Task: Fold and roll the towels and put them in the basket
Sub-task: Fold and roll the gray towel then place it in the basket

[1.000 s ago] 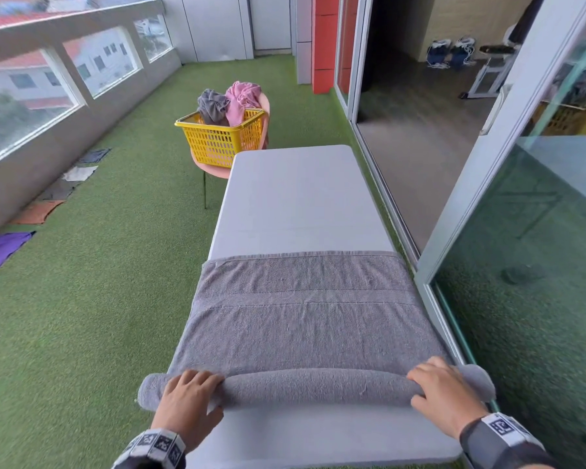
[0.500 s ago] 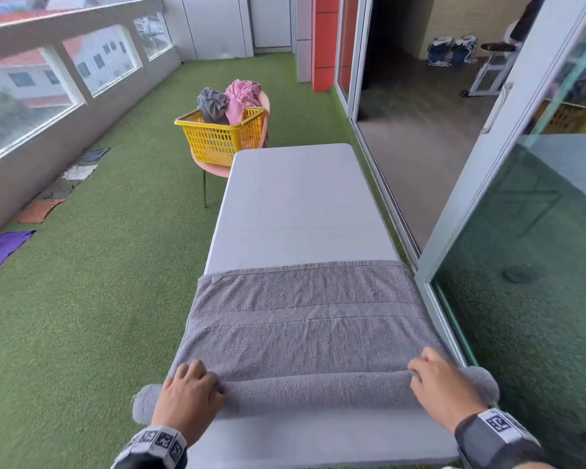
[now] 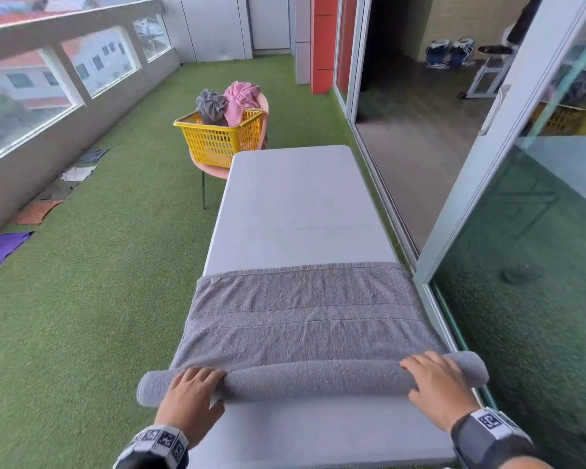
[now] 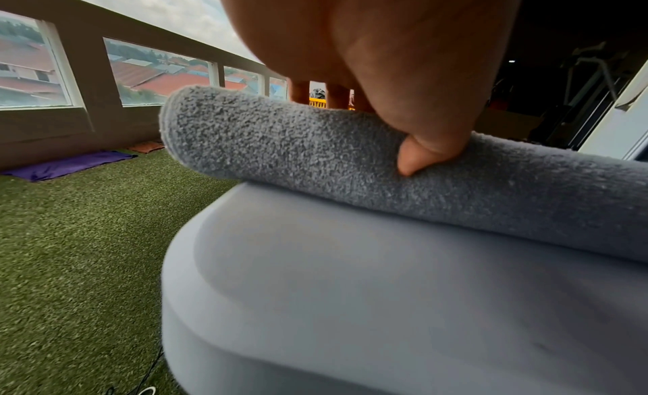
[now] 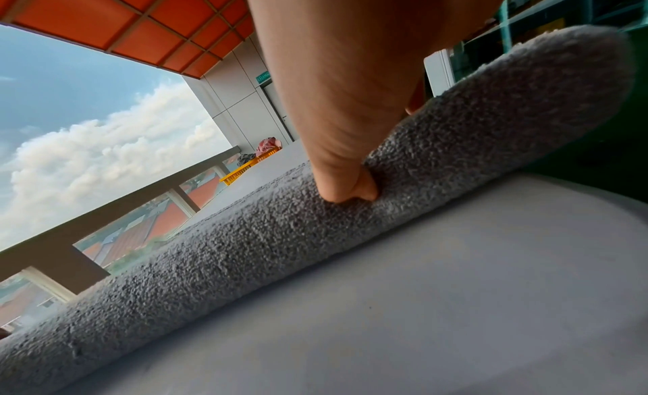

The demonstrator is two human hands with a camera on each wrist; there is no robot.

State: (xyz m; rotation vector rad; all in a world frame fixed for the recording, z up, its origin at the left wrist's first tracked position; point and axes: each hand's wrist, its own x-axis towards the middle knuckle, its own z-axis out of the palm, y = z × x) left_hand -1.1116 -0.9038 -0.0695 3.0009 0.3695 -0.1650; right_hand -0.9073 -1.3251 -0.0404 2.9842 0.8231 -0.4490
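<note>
Head view: my left hand [image 3: 190, 397] and right hand [image 3: 437, 384] grip the towel [image 3: 305, 319] roll, thicker than a second ago; its far edge has crept nearer, seemingly half unrolled.

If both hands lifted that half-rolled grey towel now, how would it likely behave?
The grey towel looks soft terry, so it would probably sag between the left hand and right hand. Its flat unrolled part would likely hang and loosen the roll.

You can read almost nothing here: a small green sign [image 5: 263, 77] sits above the door [image 5: 278, 115] at the balcony's far end with lettering too small and blurred to make out, and your wristbands [image 3: 159, 443] carry only black-and-white square markers, no words.
</note>
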